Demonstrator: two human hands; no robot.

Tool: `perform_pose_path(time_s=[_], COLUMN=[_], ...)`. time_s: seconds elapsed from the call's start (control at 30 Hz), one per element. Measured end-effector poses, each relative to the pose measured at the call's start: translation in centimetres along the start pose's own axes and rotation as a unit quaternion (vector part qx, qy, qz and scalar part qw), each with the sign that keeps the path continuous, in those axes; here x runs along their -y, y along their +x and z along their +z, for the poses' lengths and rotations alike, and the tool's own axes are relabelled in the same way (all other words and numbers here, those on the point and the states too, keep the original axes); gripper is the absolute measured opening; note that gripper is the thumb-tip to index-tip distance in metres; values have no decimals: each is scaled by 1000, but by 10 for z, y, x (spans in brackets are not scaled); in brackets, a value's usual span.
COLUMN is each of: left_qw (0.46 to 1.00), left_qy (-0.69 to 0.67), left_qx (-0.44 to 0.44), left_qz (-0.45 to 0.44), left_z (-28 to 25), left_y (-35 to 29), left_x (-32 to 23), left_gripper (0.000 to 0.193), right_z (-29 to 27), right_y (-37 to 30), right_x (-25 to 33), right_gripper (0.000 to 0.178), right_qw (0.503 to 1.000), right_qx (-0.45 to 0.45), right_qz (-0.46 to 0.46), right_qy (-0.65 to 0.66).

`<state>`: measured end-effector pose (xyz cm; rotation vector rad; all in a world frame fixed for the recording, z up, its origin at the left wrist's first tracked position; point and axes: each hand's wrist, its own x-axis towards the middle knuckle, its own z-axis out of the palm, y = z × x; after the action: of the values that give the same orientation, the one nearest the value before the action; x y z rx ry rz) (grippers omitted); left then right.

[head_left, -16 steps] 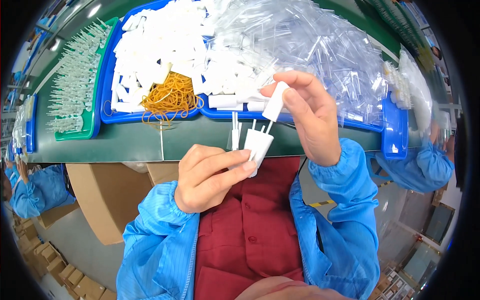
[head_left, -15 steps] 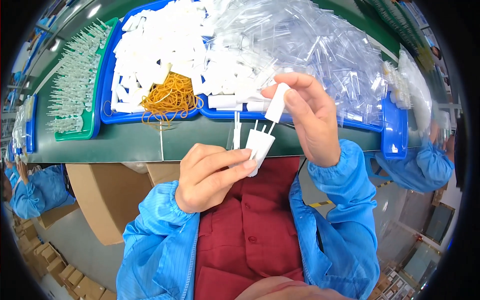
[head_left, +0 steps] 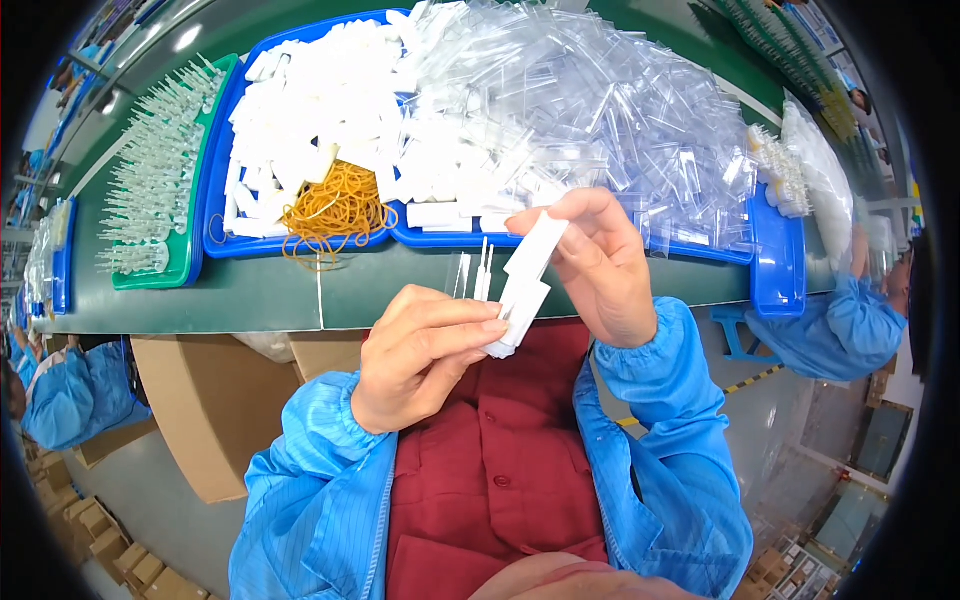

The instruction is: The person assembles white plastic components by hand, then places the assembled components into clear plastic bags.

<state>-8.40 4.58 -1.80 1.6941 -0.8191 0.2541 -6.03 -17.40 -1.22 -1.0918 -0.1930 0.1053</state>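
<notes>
My left hand is closed on a flat white plastic piece held in front of my chest. Thin white rods and a clear strip stick up beyond its fingertips; what they are fixed to is covered by the fingers. Between thumb and fingers of my right hand is a small white sleeve-like piece. Its lower end meets the top of the white plastic piece, tilted to the right. Whether a pin runs inside it I cannot tell.
Blue trays beyond my hands hold white pieces, tangled yellow rubber bands and a heap of clear plastic sleeves. A green tray with pale thin-tipped parts stands left. A cardboard box lies below the table edge; co-workers' blue sleeves show at both sides.
My right hand has moved down and slightly left with the white sleeve-like piece, which now touches the white plastic piece. The pin visible below it before is now hidden. My left hand keeps its hold.
</notes>
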Motion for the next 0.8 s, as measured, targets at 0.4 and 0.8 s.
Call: perform_pose_path(time_s=[0.4,0.8], left_qw=[996,996], left_qy=[-42,-3], left_qx=[-28,-3], left_qz=[-67,-86], left_z=[10,-1], left_y=[-5,-4], left_x=[1,-2], left_gripper=[30,31], right_z=[23,22], right_y=[-9,-15], right_x=[-10,-13], right_gripper=[20,30], right_qw=[994,992], right_qx=[-85,-106], right_qz=[38,15], right_qy=[51,-74])
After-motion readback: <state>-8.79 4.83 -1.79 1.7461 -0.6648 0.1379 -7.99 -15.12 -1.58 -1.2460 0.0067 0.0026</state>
